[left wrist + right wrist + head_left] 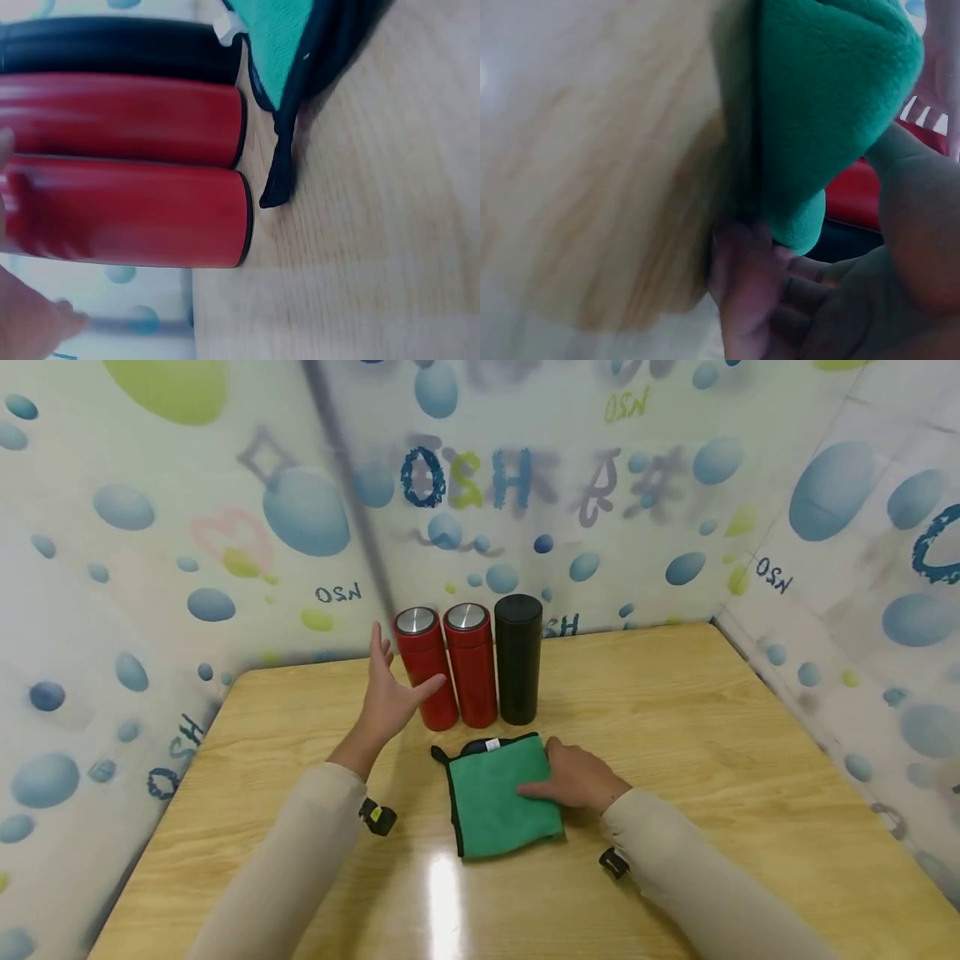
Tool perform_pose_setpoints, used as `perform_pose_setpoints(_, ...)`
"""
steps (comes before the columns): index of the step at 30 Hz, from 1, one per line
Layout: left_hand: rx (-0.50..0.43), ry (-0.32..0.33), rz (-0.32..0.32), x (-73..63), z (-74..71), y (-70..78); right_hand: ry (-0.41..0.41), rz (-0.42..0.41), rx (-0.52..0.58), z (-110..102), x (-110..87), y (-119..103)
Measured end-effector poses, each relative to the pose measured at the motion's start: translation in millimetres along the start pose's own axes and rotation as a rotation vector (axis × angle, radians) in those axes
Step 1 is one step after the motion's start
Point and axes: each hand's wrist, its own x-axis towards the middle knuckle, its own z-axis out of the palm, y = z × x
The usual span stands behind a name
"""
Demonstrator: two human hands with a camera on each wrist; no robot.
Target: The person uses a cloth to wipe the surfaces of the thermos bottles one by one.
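A folded green cloth [501, 797] with black edging and a small white tag lies on the table. My right hand [581, 777] grips its right edge, thumb on top and fingers curled under the fold [817, 112]. At the back stand two red thermos bottles with silver lids, the left one [429, 681] and the middle one [474, 681], beside a black thermos [518, 668]. My left hand [390, 697] is raised at the left red bottle with fingers and thumb spread wide, holding nothing. In the left wrist view, the cloth's black loop [279, 176] lies close to the bottles' bases.
The wooden table [675, 718] meets a patterned wall [637, 543] just behind the bottles, with another wall along the right edge [900, 710]. Something dark [475, 747] shows at the cloth's far edge, in front of the bottles.
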Motion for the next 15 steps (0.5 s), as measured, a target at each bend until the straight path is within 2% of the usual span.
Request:
perform_pose_setpoints(3, -0.091, -0.027, -0.028, 8.2, 0.6, -0.6, -0.022, -0.001, 0.056, 0.8, 3.7, -5.0)
perform_pose_setpoints(7, -0.184, -0.036, -0.026, 6.7, 3.3, 8.5, -0.036, 0.025, 0.110, 3.4, 4.1, -9.4)
perform_pose_setpoints(10, -0.176, -0.029, -0.009, 5.1, 9.1, 10.3, -0.021, 0.041, 0.128, 4.6, 1.7, -8.3)
perform_pose_setpoints(15, -0.113, -0.016, 0.016, 7.2, 17.2, -1.9, 0.000, 0.004, 0.222, 5.3, -0.1, -2.0)
